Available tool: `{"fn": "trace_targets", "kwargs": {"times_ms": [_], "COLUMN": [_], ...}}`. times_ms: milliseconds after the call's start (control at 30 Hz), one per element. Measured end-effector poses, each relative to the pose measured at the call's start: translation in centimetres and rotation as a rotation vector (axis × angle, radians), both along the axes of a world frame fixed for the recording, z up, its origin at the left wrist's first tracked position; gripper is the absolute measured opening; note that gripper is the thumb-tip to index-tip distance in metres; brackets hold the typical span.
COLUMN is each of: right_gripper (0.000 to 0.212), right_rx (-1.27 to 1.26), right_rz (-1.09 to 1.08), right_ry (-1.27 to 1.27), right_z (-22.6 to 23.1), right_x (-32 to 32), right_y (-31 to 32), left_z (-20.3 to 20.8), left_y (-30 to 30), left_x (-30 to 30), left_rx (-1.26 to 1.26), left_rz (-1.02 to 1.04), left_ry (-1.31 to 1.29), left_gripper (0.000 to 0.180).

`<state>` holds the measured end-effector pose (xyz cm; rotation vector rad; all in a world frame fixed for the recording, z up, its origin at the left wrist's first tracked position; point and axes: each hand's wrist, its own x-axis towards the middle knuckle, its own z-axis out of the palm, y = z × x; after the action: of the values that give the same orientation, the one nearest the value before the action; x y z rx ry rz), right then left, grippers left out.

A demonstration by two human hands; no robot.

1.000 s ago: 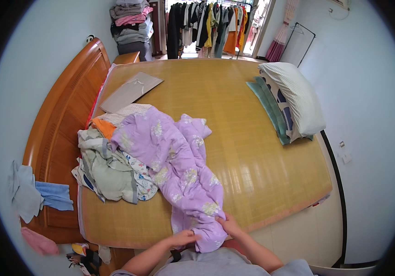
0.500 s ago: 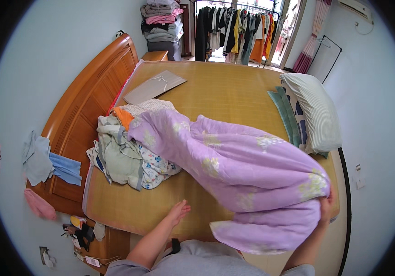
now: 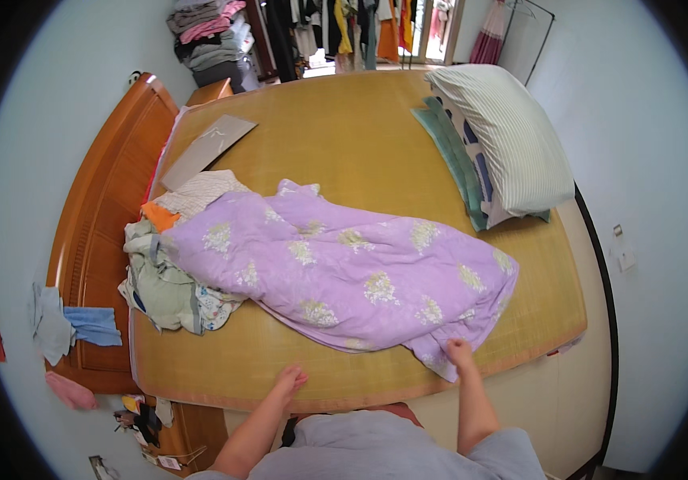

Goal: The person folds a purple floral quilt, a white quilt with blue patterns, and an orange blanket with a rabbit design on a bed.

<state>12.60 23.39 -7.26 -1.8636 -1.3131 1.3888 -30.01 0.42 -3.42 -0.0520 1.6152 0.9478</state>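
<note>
Purple quilt [image 3: 336, 268] overlaps green blanket [image 3: 169, 290] | striped pillow [image 3: 508, 136] beyond | left hand [image 3: 289, 379] half-uncurled | right hand [image 3: 458, 350] gripping quilt

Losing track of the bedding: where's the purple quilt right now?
In the head view, the purple quilt lies mid-picture across the bed, overlapping the greenish blanket at left, its lower right by the right hand.

My feed shows me a wide, tan-topped bed [image 3: 352, 132]. A purple floral quilt [image 3: 344, 280] sprawls across it, its left end over a heap of cloths [image 3: 160, 284] by the headboard [image 3: 112, 216]. I make out a flat beige packet [image 3: 209, 150] beyond and stacked pillows [image 3: 505, 144] toward the right end.
</note>
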Motion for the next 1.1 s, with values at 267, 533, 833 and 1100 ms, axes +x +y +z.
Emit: {"fn": "trace_targets", "kwargs": {"times_ms": [267,533,833,1100], "right_gripper": [0.034,0.061,0.053,0.016], "right_rx": [-0.698,-0.759,-0.618,0.243], "right_rz": [-0.481,-0.925,-0.210,-0.474], "right_ry": [0.287,0.464,0.057,0.485], "right_z": [-6.2,-3.9,-2.6,10.7], "right_x": [-1.4,-5.8,-1.6,-0.3], "right_y": [-3.2,3.4,5.0,5.4], "left_z": [2.4,6.4,7.0,3.8], "left_y": [0.2,1.8,1.9,4.7], "left_x": [1.9,3.7,3.0,0.3], "left_rx": [-0.140,-0.137,-0.106,-0.024], "left_rz": [0.022,-0.075,-0.106,-0.100], "left_ry": [0.078,0.150,0.144,0.068], "left_gripper": [0.021,0.026,0.031,0.025]}}
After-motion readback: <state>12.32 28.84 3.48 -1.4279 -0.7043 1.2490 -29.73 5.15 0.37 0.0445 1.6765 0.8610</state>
